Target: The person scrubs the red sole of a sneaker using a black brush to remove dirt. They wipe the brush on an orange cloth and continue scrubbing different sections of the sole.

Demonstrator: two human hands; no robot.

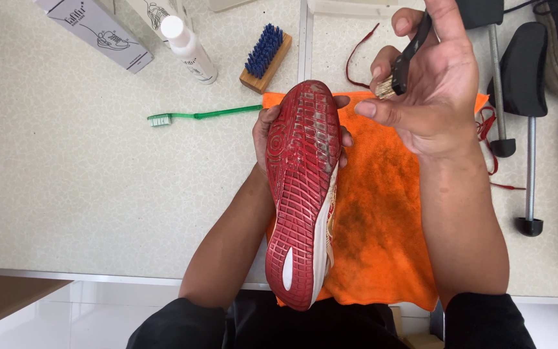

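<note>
Red-soled shoe (301, 194) lengthwise, toe away

A pale speckled surface (85, 181) carried an orange cloth (382, 213), a green toothbrush (195, 116), a blue-bristled wooden brush (265, 57), a white bottle (188, 48), a grey box (95, 29) and black shoe trees (526, 84).

Left hand (267, 129) holds red-soled shoe (301, 187); right hand (431, 90) grips small brush (403, 64)

two shoes (303, 194), three brushes (264, 57), two shoe trees (524, 77), one cloth (382, 220).
</note>
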